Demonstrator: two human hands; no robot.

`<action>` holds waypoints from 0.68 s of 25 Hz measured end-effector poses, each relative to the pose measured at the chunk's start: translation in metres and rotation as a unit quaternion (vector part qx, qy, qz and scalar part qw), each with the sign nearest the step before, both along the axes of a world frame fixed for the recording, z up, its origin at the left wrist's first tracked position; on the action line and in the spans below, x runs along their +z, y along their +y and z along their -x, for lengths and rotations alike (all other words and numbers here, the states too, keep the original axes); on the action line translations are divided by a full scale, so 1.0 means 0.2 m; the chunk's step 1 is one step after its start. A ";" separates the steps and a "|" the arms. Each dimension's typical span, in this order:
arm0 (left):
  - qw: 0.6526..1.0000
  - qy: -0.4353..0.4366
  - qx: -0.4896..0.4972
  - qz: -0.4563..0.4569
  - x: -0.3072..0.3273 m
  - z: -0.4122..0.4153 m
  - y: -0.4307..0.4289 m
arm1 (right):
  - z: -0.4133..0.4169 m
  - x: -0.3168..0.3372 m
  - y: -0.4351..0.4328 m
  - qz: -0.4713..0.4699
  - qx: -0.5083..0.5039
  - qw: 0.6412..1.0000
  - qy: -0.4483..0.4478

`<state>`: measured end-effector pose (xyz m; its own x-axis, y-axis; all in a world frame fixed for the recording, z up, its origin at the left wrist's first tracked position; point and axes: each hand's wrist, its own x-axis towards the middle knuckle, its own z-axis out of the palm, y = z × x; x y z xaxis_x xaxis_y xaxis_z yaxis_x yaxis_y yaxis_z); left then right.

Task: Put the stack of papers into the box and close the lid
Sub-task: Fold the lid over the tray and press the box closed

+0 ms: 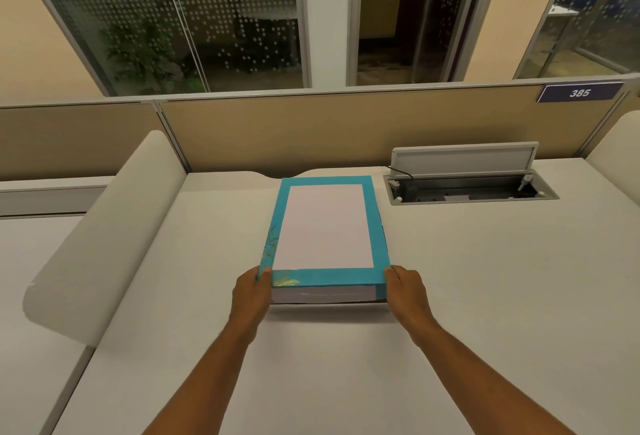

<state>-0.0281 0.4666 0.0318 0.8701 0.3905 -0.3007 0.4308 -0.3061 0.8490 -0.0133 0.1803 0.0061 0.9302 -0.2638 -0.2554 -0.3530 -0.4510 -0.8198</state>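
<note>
A flat teal box (377,226) lies on the desk in front of me, long side pointing away. Its top shows a teal frame with gold leaf prints around a large white rectangle (325,226); I cannot tell whether that is paper or a lid panel. Under the near teal edge runs a pale grey band (322,294) that looks like stacked sheet edges. My left hand (251,296) grips the near left corner with the thumb on top. My right hand (407,290) grips the near right corner.
The white desk (485,296) has an open cable hatch (467,188) with a raised flap and a black cord at the back right. A rounded white divider (104,244) runs along the left. A beige partition (346,129) closes the back.
</note>
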 end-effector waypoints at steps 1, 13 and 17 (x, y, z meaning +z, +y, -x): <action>1.000 0.001 0.000 -0.003 0.00 0.00 0.00 | 0.00 0.00 0.00 0.022 -0.003 1.000 0.002; 1.000 0.022 -0.007 -0.020 -0.05 0.03 -0.02 | 0.07 -0.05 -0.03 0.027 0.049 0.998 0.012; 0.999 0.036 -0.015 -0.035 -0.05 0.02 -0.01 | 0.07 -0.07 -0.04 0.033 0.053 0.998 0.025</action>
<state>-0.0320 0.4652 0.0212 0.8591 0.3866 -0.3355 0.4794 -0.3779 0.7921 -0.0275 0.1725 -0.0085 0.9401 -0.1833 -0.2875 -0.3406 -0.5403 -0.7695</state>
